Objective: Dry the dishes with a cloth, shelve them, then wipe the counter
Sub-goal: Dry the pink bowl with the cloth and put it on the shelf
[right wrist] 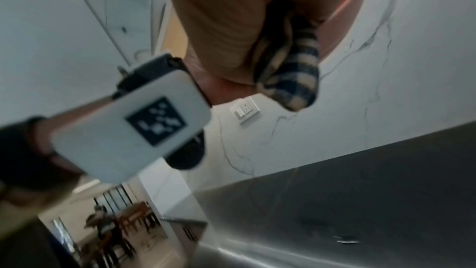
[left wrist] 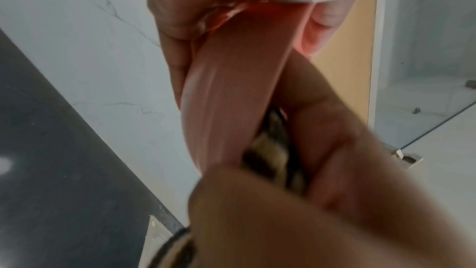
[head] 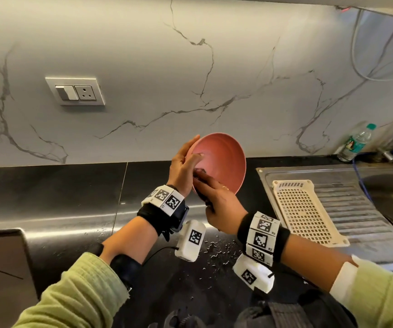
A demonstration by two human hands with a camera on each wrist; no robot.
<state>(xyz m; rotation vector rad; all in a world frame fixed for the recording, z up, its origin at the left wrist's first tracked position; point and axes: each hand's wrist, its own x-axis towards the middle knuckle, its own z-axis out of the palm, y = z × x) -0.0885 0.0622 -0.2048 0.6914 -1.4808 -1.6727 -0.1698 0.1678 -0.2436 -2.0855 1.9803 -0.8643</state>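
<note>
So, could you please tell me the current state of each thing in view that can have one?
pink bowl: lifted off the counter, tilted, its inside facing the camera.
checked cloth: bunched, pressed against the bowl's lower rim.
left hand: grips the bowl's left rim.
right hand: grips the cloth.
drying rack: lies on the drainboard, holding nothing.
counter: wet, scattered with droplets.
water bottle: upright, capped.
</note>
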